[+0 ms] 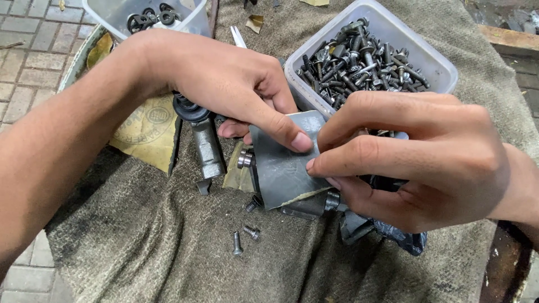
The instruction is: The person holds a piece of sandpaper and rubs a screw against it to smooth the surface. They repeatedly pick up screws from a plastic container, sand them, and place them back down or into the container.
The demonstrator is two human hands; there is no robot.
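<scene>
**A:** What have the hands got hold of from where you sit?

**B:** I see both on one grey sheet [283, 163], a flat, dull, roughly square piece lying in the middle of the cloth [140, 247]. My left hand [224, 84] comes in from the upper left with its thumb pressed flat on the sheet's top edge and the fingers curled underneath, so it is closed on the sheet in a pinch. My right hand [415, 157] comes from the right, fingers bent and bunched, the tips nipping the sheet's right edge.

**A:** Where does the sheet sit against the rest?

**B:** Just below the clear plastic tub [432, 56] heaped with dark bolts and screws [359, 59]; the sheet's upper corner is right at the tub's near wall. A grey metal bar [206, 148] lies just left of the sheet, topped by black rings, partly under my left hand. Two loose screws [245, 238] lie on the cloth below the sheet, apart from it.

**A:** Anything else nearby?

**B:** A second clear tub [112, 14] at top left holds black rings. A yellowish paper [147, 132] lies under my left wrist. Dark crumpled plastic [393, 233] shows beneath my right hand. I cannot tell what lies under the sheet itself.
</scene>
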